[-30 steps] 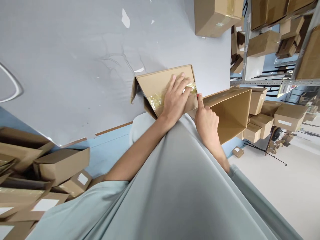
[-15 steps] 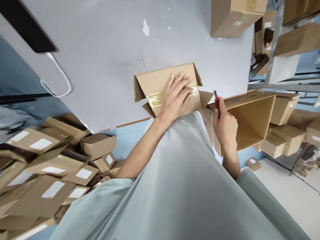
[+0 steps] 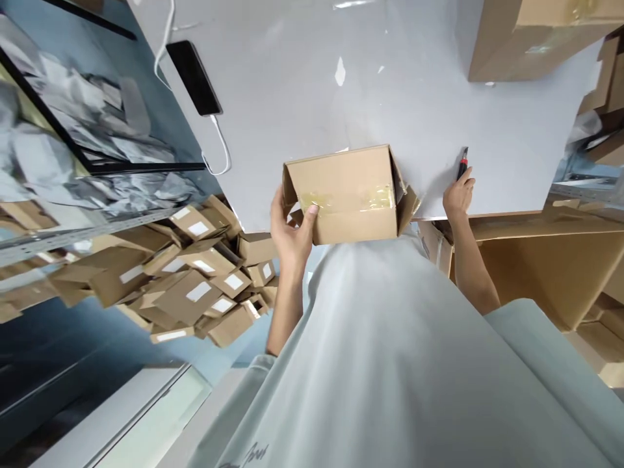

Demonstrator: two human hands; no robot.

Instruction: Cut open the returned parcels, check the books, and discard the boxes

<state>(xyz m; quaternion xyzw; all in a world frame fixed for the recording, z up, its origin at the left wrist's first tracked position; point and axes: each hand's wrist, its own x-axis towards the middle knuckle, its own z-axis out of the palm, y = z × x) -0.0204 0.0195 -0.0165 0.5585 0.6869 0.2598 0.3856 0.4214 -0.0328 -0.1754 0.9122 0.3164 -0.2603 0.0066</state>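
Note:
A small cardboard box with end flaps apart lies at the near edge of the white table, close against my shirt. Clear yellowish tape runs along its upward side. My left hand grips the box's left end, thumb on the taped face and fingers round behind the flap. Off to the right, over the table edge, my right hand is closed round a red and black utility knife. The knife points away from me, apart from the box.
A phone with a white cable lies at the table's left. A bigger closed carton stands at the back right. Below the right edge is a large open carton. Several labelled boxes are heaped at lower left.
My left hand has gone from lying flat on the box's top to gripping its left end. My right hand with the knife has moved right and away from the box. The view has shifted.

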